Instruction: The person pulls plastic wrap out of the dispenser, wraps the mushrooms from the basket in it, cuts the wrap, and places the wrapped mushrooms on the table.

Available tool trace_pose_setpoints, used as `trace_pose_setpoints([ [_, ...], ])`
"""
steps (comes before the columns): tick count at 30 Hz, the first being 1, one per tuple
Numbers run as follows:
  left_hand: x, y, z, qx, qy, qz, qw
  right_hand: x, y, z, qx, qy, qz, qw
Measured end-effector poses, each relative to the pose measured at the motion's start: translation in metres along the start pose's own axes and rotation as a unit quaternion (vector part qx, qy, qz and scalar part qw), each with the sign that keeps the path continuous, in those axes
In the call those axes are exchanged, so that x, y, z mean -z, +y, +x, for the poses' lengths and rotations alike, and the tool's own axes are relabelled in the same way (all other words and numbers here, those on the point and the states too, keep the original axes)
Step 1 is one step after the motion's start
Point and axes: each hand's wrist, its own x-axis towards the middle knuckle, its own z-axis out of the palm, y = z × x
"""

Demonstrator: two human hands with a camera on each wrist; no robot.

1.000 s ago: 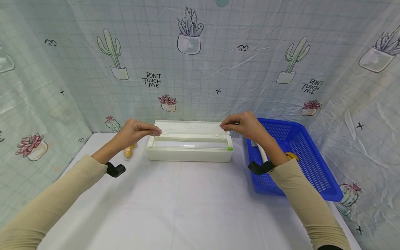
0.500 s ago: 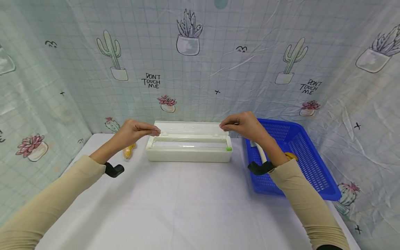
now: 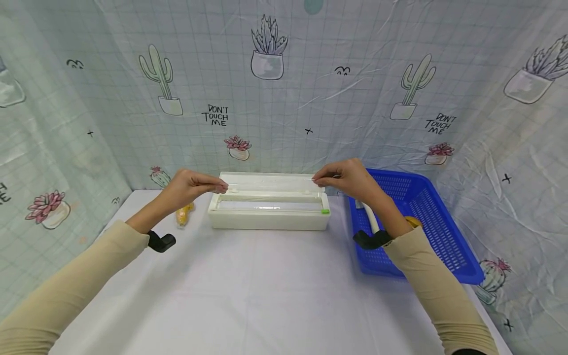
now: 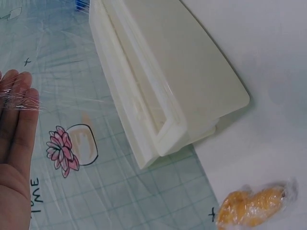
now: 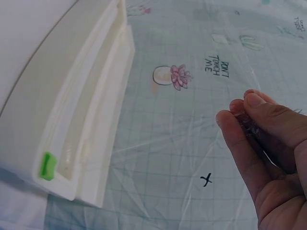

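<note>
A white cling film dispenser (image 3: 268,222) stands at the back of the table, its lid raised and a roll visible inside. A green cutter slider (image 5: 48,166) sits at its right end. A sheet of clear cling film (image 4: 21,100) stretches between my hands above the dispenser. My left hand (image 3: 193,185) pinches the sheet's left corner between thumb and fingers. At the right corner, my right hand (image 3: 346,176) pinches it in the same way; the gathered film shows between the fingertips in the right wrist view.
Left of the dispenser lies a yellow-orange item (image 3: 182,215) wrapped in clear film. A blue plastic basket (image 3: 466,251) stands at right, under the right forearm. Inside are a white handle (image 3: 372,219) and something yellow (image 3: 413,221). A patterned curtain (image 3: 284,123) hangs close behind.
</note>
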Motion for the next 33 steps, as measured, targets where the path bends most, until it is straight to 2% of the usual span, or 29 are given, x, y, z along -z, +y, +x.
trace_pose_setpoints([
  [15,0.003,0.008,-0.003,0.013,0.001,0.026,0.9996,0.004,-0.009,-0.002,0.0,-0.003,-0.009,1.0],
  [33,0.007,0.009,-0.004,0.001,-0.001,0.028,0.9996,0.007,-0.016,-0.004,0.02,0.001,-0.01,1.0],
])
